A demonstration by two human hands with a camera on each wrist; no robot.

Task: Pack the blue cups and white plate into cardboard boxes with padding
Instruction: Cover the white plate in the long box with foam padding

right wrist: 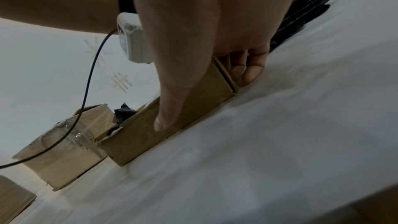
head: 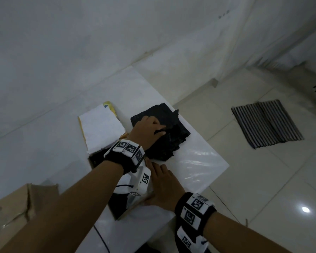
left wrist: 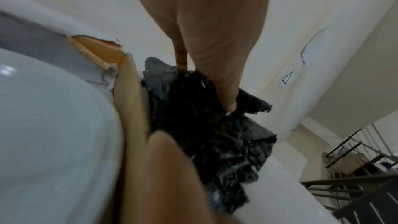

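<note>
A pile of crumpled black padding lies on the white table, at its far right. My left hand reaches over an open cardboard box and pinches a sheet of the padding between thumb and fingers. In the left wrist view a white plate shows inside the box wall. My right hand holds the box's right side, thumb flat on the outer wall, fingers curled round its far corner. No blue cups show.
The box's white-lined flap stands open at the back left. A second cardboard box sits at the near left of the table. The table's right edge drops to a tiled floor with a striped mat.
</note>
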